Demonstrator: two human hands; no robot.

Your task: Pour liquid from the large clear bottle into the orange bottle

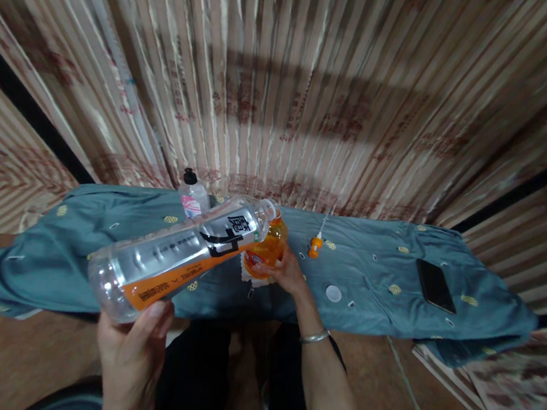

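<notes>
Left hand (pixel 133 354), nearest the lens: grip closed around the base of a clear bottle (pixel 180 257), which is held above the desk (pixel 482 306), tilted almost flat, its neck meeting the top of an orange bottle (pixel 268 248). Right hand (pixel 287 274): grip wrapped on the orange bottle, which stands on the desk's blue cloth at mid-front. Behind the clear bottle stands a small bottle (pixel 192 198). To the right lie an orange cap (pixel 316 245), a white lid (pixel 333 293) and, well apart, a phone (pixel 435 285).
</notes>
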